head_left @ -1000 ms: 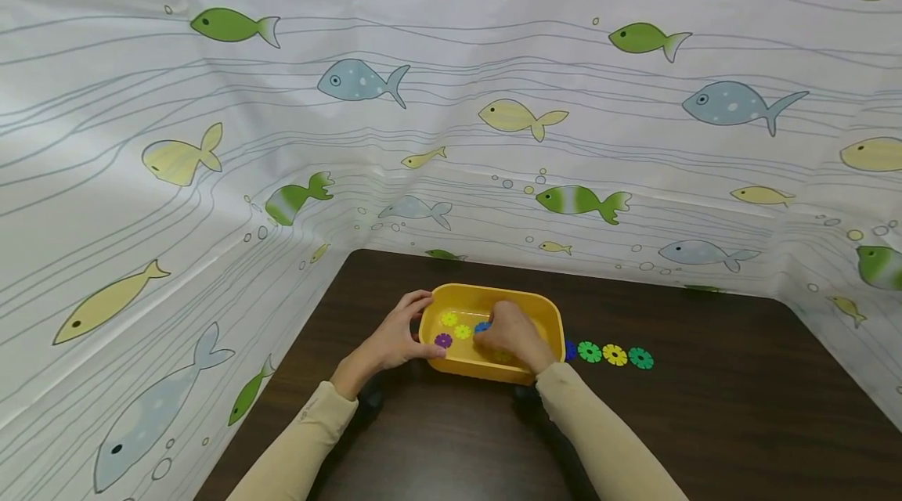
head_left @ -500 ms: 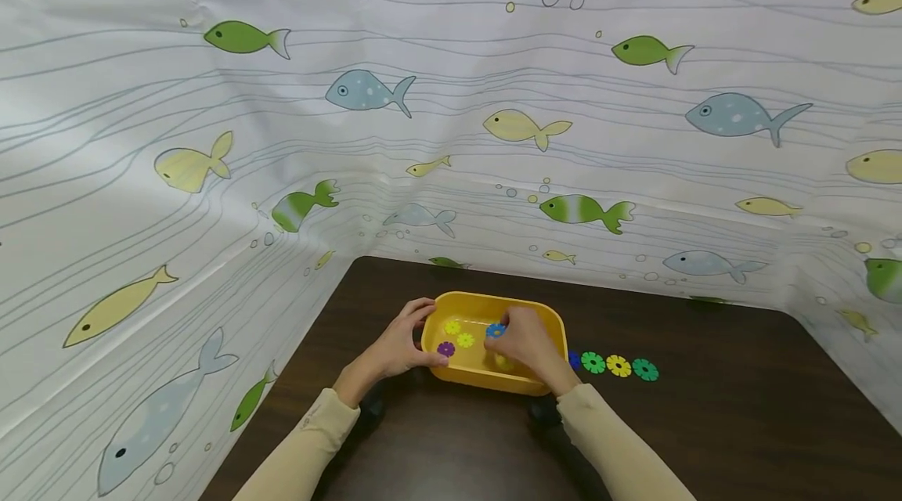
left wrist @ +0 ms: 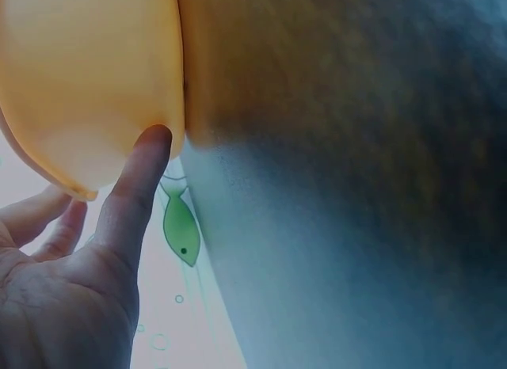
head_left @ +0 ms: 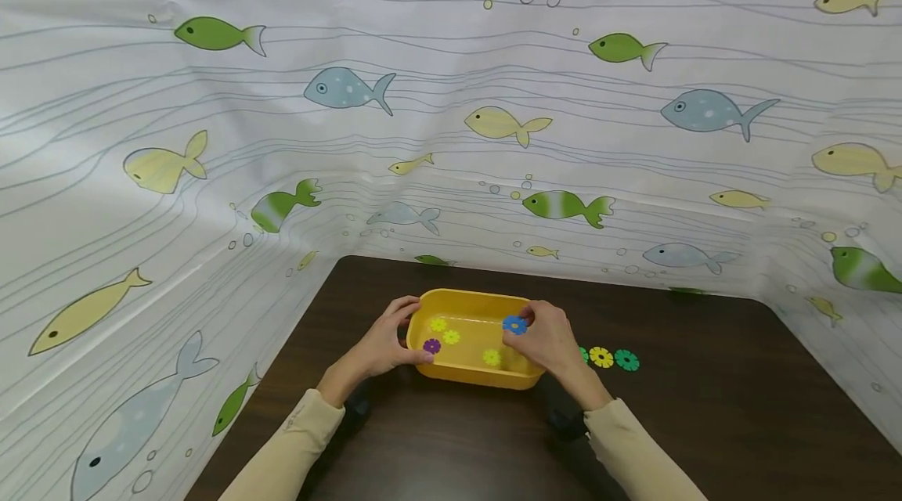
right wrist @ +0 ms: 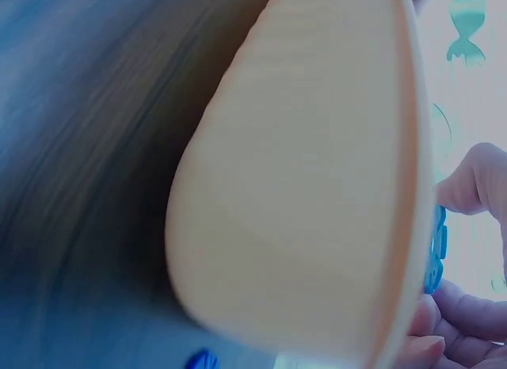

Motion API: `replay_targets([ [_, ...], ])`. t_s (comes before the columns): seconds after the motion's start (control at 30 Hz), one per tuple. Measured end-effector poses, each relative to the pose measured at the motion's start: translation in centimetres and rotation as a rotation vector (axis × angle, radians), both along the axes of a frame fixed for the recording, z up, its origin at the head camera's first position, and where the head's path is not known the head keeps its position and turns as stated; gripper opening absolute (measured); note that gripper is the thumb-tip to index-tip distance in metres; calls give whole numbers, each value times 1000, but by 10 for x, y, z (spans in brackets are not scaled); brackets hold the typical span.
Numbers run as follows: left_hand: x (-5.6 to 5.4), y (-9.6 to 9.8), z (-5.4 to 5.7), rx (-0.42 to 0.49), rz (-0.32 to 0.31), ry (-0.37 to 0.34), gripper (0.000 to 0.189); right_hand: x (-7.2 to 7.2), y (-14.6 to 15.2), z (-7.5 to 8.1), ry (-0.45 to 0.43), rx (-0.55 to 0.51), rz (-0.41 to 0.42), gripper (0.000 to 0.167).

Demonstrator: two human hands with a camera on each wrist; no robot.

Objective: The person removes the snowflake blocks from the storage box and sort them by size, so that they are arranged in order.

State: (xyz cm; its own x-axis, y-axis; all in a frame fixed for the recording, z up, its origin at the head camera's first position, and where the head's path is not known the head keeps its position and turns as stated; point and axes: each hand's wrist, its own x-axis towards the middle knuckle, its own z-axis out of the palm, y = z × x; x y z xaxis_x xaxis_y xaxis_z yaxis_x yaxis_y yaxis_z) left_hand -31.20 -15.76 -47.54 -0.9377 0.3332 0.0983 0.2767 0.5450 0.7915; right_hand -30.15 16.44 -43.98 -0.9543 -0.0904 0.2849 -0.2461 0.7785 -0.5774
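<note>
Your left hand (head_left: 386,340) holds the left end of the yellow tray (head_left: 479,377), its fingers spread fairly wide: the thumb presses on the wall toward the near left corner, and other fingers reach the far left part of the rim. Your right hand (head_left: 550,337) pinches a blue flower-shaped disc (head_left: 515,325) between thumb and fingers, set narrow on it. That disc is over the right end of the tray, off its floor; in the right wrist view it shows nearly edge-on, just past the rim.

Inside the tray, on the left, you have two yellow discs (head_left: 451,337) close together and a purple disc (head_left: 432,346) nearer the left corner. A third yellow disc (head_left: 492,358) lies farther right, by the near wall.

To the right of the tray, on the dark table (head_left: 740,391), a row holds a green disc (head_left: 583,355) partly hidden by your right hand, a golden-yellow disc (head_left: 601,357) and a darker green disc (head_left: 626,360) at the right end. Your right wrist view also shows part of a dark blue disc (right wrist: 203,359) on the table. A white fish-print sheet (head_left: 437,39) stands behind and around the table.
</note>
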Motion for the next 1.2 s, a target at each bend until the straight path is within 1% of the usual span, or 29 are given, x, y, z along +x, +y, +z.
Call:
replay_targets([
  [0.13, 0, -1, 0, 0, -9, -2, 94, 5, 15, 2, -3, -7, -34, 39],
  [0.3, -1, -2, -1, -4, -2, -2, 94, 10, 36, 3, -4, -21, -62, 41],
  [0.43, 0, -5, -1, -15, 5, -6, 94, 13, 54, 0, 11, -26, -80, 40],
  [0.63, 0, -2, 0, -17, 8, -1, 96, 17, 87, -2, 7, -14, -136, 40],
  [0.77, 0, -1, -1, -27, 8, 8, 98, 19, 109, -7, -6, -1, -172, 40],
  [1.0, 0, -1, 0, -20, 15, 5, 97, 18, 151, -22, -23, 23, -210, 41],
  [1.2, -2, 0, -1, -30, 15, 1, 97, 15, 182, -31, -73, 25, -262, 44],
])
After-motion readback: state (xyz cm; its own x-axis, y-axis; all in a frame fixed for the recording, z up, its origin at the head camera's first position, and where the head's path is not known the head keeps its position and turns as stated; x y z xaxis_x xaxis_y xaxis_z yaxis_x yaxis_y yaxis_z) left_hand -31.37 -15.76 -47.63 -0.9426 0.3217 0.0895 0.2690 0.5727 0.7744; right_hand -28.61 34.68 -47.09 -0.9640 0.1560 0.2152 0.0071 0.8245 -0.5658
